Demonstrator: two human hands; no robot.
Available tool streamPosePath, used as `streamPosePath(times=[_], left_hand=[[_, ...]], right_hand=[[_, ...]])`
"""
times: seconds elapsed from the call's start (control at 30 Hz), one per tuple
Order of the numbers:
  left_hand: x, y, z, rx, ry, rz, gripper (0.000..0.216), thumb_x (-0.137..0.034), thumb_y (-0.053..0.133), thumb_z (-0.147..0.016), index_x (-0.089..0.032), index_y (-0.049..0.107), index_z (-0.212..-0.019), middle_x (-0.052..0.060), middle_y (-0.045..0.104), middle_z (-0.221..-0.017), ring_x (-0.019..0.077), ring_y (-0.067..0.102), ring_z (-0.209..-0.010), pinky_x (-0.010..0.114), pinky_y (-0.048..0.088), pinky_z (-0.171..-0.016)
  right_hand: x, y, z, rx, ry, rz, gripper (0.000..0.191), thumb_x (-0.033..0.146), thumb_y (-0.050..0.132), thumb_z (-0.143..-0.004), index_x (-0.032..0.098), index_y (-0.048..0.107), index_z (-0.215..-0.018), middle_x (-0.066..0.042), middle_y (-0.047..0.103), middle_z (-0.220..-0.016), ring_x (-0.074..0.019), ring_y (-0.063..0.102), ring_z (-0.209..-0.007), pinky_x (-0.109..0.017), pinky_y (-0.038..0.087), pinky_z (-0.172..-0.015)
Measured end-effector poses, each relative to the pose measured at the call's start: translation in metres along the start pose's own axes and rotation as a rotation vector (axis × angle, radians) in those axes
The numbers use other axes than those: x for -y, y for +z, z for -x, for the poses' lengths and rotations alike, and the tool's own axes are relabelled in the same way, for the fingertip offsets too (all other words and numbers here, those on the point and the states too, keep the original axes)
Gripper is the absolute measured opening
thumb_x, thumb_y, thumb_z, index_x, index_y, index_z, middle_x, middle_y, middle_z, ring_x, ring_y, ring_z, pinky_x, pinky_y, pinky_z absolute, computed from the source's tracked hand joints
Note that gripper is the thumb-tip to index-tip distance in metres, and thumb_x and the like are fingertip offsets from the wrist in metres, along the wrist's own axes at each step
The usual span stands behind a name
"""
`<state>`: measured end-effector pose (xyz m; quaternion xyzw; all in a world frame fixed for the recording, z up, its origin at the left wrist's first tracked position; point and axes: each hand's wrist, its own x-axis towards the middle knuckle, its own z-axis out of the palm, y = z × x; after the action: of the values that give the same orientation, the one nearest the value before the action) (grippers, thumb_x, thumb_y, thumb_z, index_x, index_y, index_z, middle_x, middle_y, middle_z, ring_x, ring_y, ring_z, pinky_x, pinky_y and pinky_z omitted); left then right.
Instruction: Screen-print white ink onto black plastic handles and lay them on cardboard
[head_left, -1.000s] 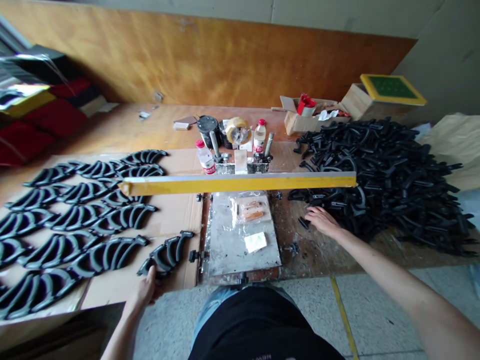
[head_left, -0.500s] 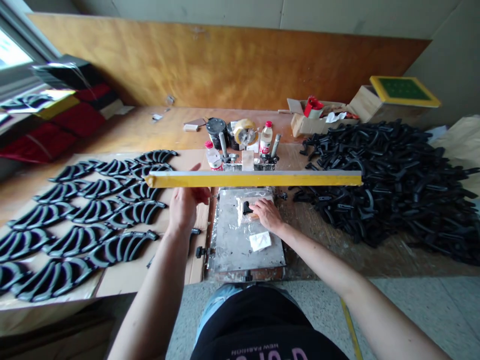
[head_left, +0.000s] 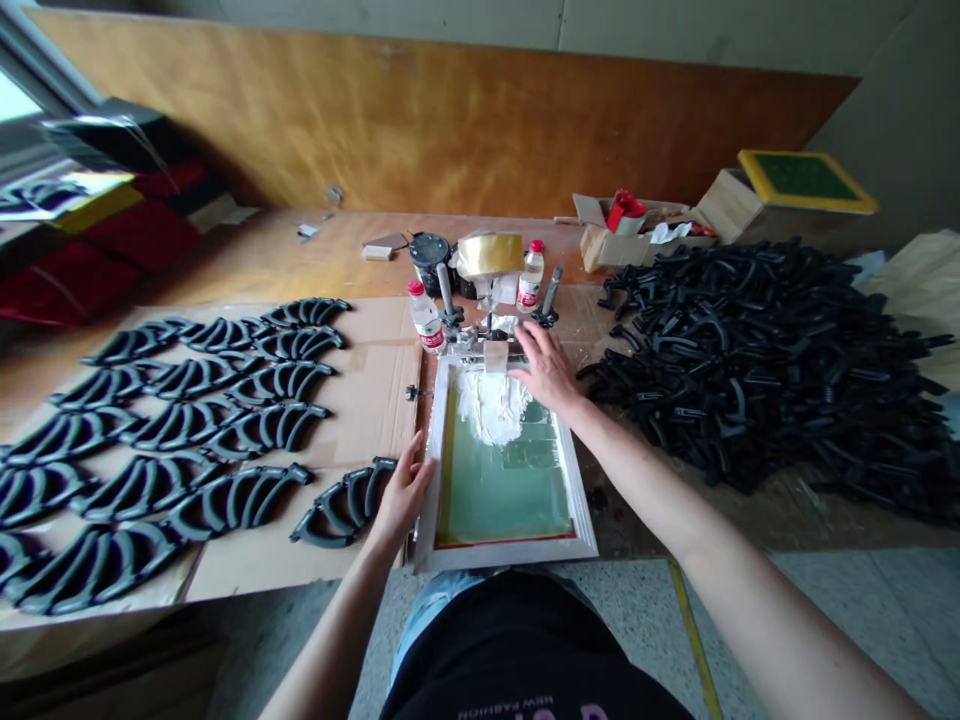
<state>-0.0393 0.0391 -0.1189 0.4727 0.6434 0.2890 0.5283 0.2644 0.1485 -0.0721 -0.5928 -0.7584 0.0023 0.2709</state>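
Note:
A screen-printing frame (head_left: 517,553) with green mesh lies lowered flat in front of me, covering the metal plate. White ink (head_left: 489,412) is smeared over the mesh's far end. My left hand (head_left: 403,492) rests at the frame's left edge, fingers extended and apart, gripping nothing. Over the frame's far right corner, my right hand (head_left: 547,368) has its fingers spread, close to a pale squeegee-like block (head_left: 496,357). Whether its fingertips touch that block I cannot tell. The black curved part seen earlier on the plate is hidden under the frame.
Rows of black curved parts (head_left: 240,500) lie on cardboard at left; a small group (head_left: 345,505) sits beside my left hand. At right is a heap of black parts (head_left: 720,360). Behind the frame stand red-capped bottles (head_left: 531,275), a black tub (head_left: 430,258) and a tape roll (head_left: 490,256).
The raised frame has swung down flat over the plate. My right hand left the black part and moved to the frame's far end. My left hand came down and nearer along its left side.

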Motion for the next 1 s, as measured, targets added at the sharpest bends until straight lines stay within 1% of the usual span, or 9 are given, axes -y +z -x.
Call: streamPosePath(times=[0.1, 0.2, 0.33, 0.43, 0.6, 0.7, 0.8, 0.9, 1.0], left_hand=[[0.015, 0.007, -0.011, -0.029, 0.001, -0.058, 0.074, -0.057, 0.056, -0.082, -0.026, 0.04, -0.147, 0.004, 0.069, -0.094, 0.0202, 0.065, -0.083, 0.029, 0.049, -0.072], [0.017, 0.006, -0.013, -0.003, 0.019, -0.049, 0.074, -0.058, 0.055, -0.082, -0.024, 0.042, -0.146, 0.004, 0.069, -0.093, 0.0208, 0.065, -0.083, 0.029, 0.049, -0.072], [0.015, 0.006, -0.01, -0.013, 0.018, -0.018, 0.074, -0.059, 0.056, -0.08, -0.023, 0.044, -0.144, 0.005, 0.07, -0.092, 0.0217, 0.066, -0.083, 0.03, 0.05, -0.071], [0.013, 0.007, -0.008, -0.015, 0.023, 0.003, 0.074, -0.058, 0.057, -0.079, -0.021, 0.046, -0.142, 0.006, 0.071, -0.092, 0.0217, 0.066, -0.082, 0.03, 0.05, -0.068], [0.008, 0.005, -0.006, -0.001, 0.022, 0.028, 0.076, -0.06, 0.058, -0.078, -0.021, 0.045, -0.142, 0.007, 0.072, -0.094, 0.022, 0.067, -0.082, 0.029, 0.051, -0.067], [0.009, 0.003, -0.006, 0.0, 0.018, 0.02, 0.076, -0.061, 0.058, -0.078, -0.022, 0.045, -0.142, 0.007, 0.073, -0.097, 0.0224, 0.068, -0.084, 0.029, 0.051, -0.068], [0.01, 0.003, -0.007, 0.002, 0.012, 0.013, 0.075, -0.061, 0.058, -0.079, -0.022, 0.046, -0.142, 0.007, 0.073, -0.096, 0.0221, 0.068, -0.082, 0.029, 0.051, -0.067], [0.001, 0.0, -0.003, 0.014, -0.005, 0.033, 0.077, -0.061, 0.059, -0.078, -0.023, 0.045, -0.143, 0.005, 0.073, -0.091, 0.0203, 0.067, -0.076, 0.028, 0.05, -0.065], [-0.024, -0.009, 0.008, 0.031, 0.008, 0.028, 0.078, -0.063, 0.058, -0.078, -0.024, 0.044, -0.144, 0.004, 0.071, -0.089, 0.019, 0.065, -0.074, 0.027, 0.049, -0.064]], right_hand=[[0.029, 0.021, -0.019, 0.186, -0.067, 0.067, 0.033, 0.021, 0.064, -0.085, 0.014, 0.059, -0.118, -0.014, 0.059, -0.116, -0.028, 0.049, -0.112, -0.041, 0.042, -0.096], [0.038, 0.03, -0.004, 0.313, -0.117, 0.113, 0.011, 0.015, 0.056, -0.088, 0.013, 0.062, -0.097, -0.011, 0.064, -0.098, -0.0241, 0.053, -0.097, -0.036, 0.044, -0.086], [0.033, 0.009, 0.037, 0.416, -0.43, 0.017, 0.014, 0.007, 0.052, -0.085, 0.014, 0.062, -0.089, -0.01, 0.064, -0.092, -0.0219, 0.054, -0.092, -0.032, 0.043, -0.081], [0.03, -0.009, 0.044, 0.492, -0.572, -0.078, 0.011, 0.009, 0.055, -0.083, 0.016, 0.063, -0.085, -0.007, 0.064, -0.087, -0.0202, 0.055, -0.087, -0.029, 0.043, -0.076], [0.029, 0.002, 0.038, 0.365, -0.461, -0.067, 0.016, 0.005, 0.053, -0.082, 0.016, 0.064, -0.086, -0.007, 0.064, -0.088, -0.0206, 0.055, -0.091, -0.03, 0.044, -0.077], [0.027, 0.011, 0.053, 0.296, -0.515, -0.076, 0.022, 0.003, 0.05, -0.083, 0.014, 0.065, -0.096, -0.01, 0.065, -0.096, -0.0219, 0.054, -0.1, -0.032, 0.045, -0.084], [0.025, 0.006, 0.059, 0.319, -0.554, -0.12, 0.016, 0.009, 0.054, -0.086, 0.015, 0.066, -0.096, -0.008, 0.065, -0.091, -0.0202, 0.057, -0.094, -0.031, 0.046, -0.083], [0.026, -0.001, 0.034, 0.284, -0.428, -0.114, 0.014, 0.021, 0.061, -0.089, 0.019, 0.067, -0.101, -0.005, 0.067, -0.089, -0.0188, 0.059, -0.089, -0.029, 0.047, -0.08], [0.026, -0.002, -0.008, 0.206, -0.24, -0.05, 0.044, 0.027, 0.068, -0.086, 0.028, 0.058, -0.129, -0.003, 0.068, -0.1, -0.0187, 0.061, -0.091, -0.029, 0.047, -0.08]])
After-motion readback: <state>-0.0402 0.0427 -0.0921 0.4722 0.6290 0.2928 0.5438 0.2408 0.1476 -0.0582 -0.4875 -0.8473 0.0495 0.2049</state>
